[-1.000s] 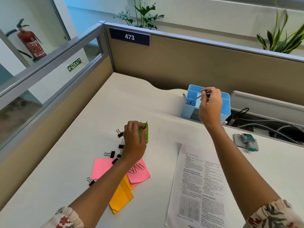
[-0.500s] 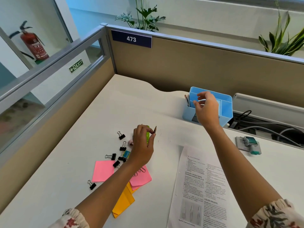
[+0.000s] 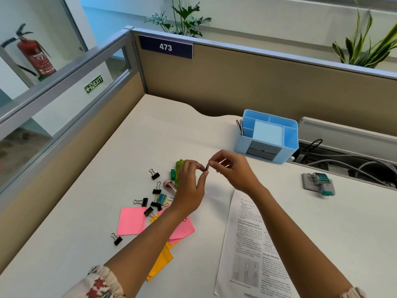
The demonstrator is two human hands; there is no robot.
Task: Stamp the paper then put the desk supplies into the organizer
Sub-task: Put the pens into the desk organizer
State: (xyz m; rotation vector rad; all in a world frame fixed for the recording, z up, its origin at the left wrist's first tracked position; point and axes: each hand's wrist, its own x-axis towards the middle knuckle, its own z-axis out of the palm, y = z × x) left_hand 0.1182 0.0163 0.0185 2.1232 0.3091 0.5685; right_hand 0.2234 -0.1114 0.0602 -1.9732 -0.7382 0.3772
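Observation:
My left hand (image 3: 190, 186) and my right hand (image 3: 235, 174) meet above the desk's middle. Both pinch a short pencil (image 3: 207, 167); its pale end shows between my right fingers. The blue organizer (image 3: 290, 136) stands behind them with pencils (image 3: 240, 126) in its left slot. The printed paper (image 3: 249, 244) lies at the front right. The teal stamp (image 3: 320, 182) rests on its grey pad at the right. Under and left of my left hand lie a green stapler-like tool (image 3: 177, 172), several black binder clips (image 3: 154, 174), pink sticky notes (image 3: 131, 220) and orange notes (image 3: 161, 263).
A pink sharpener-like piece (image 3: 168, 183) and a small blue box (image 3: 162, 198) sit among the clips. Beige partitions (image 3: 236, 87) wall the desk at the back and left. A cable tray with wires (image 3: 348, 162) runs along the back right.
My right hand left the organizer, with the pen dropped in its slot, and came back toward me. My left hand lifted the short pencil, and the two hands met on it.

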